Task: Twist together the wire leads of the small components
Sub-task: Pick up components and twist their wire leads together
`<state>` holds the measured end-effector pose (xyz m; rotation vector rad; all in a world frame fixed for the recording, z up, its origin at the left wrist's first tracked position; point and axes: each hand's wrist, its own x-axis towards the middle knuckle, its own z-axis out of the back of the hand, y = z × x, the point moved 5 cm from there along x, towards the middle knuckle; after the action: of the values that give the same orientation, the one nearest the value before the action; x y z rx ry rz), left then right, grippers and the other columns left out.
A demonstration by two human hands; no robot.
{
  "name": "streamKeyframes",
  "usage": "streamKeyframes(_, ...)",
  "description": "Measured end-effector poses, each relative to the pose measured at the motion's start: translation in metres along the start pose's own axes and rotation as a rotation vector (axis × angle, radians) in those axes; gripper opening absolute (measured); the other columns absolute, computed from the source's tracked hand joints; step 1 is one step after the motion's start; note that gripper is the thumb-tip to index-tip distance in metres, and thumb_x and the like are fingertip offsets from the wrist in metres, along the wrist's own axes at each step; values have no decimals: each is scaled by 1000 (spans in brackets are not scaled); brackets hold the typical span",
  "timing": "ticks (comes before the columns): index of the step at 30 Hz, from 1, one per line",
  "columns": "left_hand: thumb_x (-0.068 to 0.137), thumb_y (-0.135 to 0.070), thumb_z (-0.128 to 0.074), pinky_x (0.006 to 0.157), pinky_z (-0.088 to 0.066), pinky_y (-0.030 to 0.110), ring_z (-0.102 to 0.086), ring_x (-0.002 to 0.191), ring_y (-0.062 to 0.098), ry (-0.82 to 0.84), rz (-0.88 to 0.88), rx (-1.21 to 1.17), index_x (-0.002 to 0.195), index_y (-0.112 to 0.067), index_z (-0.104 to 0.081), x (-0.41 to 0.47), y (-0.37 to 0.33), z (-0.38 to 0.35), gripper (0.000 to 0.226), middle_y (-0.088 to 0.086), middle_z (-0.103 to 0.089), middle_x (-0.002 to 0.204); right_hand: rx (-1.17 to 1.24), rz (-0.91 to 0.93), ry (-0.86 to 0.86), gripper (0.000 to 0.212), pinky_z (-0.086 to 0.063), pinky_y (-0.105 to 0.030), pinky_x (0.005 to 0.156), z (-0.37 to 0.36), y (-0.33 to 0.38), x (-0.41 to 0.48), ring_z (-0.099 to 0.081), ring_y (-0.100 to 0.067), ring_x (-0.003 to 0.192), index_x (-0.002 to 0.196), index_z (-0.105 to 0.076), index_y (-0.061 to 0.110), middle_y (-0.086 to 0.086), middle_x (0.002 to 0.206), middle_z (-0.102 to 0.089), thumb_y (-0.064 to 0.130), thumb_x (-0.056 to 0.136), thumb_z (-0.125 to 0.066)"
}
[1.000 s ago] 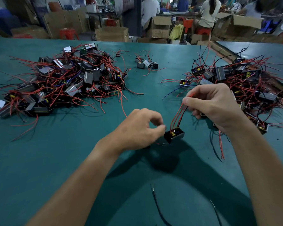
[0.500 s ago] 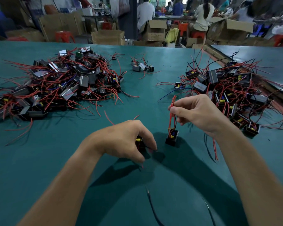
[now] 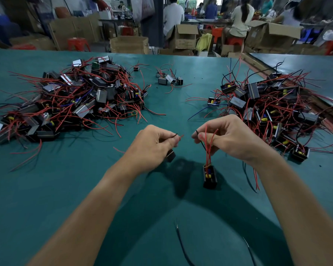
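My right hand [image 3: 231,138] pinches the red and black leads of a small black component [image 3: 210,176], which hangs below it just over the green table [image 3: 85,189]. My left hand [image 3: 154,144] is closed on a second small black component [image 3: 170,156], mostly hidden under the palm. Its black and red lead tips [image 3: 178,136] stick out from between the thumb and forefinger. The two hands are a short gap apart, lead ends pointing at each other.
A big pile of wired components [image 3: 73,100] lies at the left, another pile [image 3: 267,108] at the right. A few loose components [image 3: 169,79] sit at the far middle. Two loose black wires [image 3: 181,244] lie near the front edge. People and cardboard boxes fill the background.
My left hand picked up a second component from the table and raised its leads. My right hand stayed on the first component's leads, which now hangs more upright.
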<state>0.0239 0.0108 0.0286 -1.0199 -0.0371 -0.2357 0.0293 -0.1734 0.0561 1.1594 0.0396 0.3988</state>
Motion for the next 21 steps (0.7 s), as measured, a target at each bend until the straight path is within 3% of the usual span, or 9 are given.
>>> streamKeyframes(2, 91, -20, -67, 67, -50, 39, -50, 69, 13, -57, -6, -41, 81, -13, -77, 0, -2, 1, 15, 6, -61, 73, 6, 10, 17, 23, -53, -23, 51, -1, 1, 0, -57, -18, 53, 77, -74, 14, -8, 66, -70, -1, 91, -63)
streamKeyframes(6, 82, -4, -75, 65, -55, 24, -60, 56, 9, -138, 6, -231, 81, -12, -76, -2, -6, 6, 8, 10, -71, 67, 23, -34, 93, 17, -48, -20, 46, -9, -2, 0, -56, -11, 47, 79, -66, 6, -1, 56, -66, -1, 93, -60)
streamKeyframes(9, 81, 1, -74, 64, -57, 25, -63, 56, 12, -96, 8, -318, 83, -4, -75, -2, -8, 2, 6, 7, -71, 64, 30, -28, 107, 13, -48, -20, 46, -13, -2, 0, -57, -7, 48, 83, -68, 4, 1, 53, -64, 0, 93, -60)
streamKeyframes(14, 92, 0, -62, 58, -57, 23, -63, 52, 12, -3, 30, -339, 85, -5, -70, -2, -9, -9, 12, 0, -70, 60, 22, -12, 112, 18, -49, -20, 47, -12, -1, -1, -55, -8, 49, 81, -71, 12, 2, 52, -61, 2, 92, -61)
streamKeyframes(21, 94, -3, -58, 57, -48, 33, -55, 45, 16, -61, 52, -298, 84, -15, -50, -1, -4, -8, 17, -1, -65, 54, -31, -110, 45, 24, -44, -24, 45, -5, -12, 4, -49, -11, 45, 77, -64, 11, -1, 51, -56, 2, 97, -54)
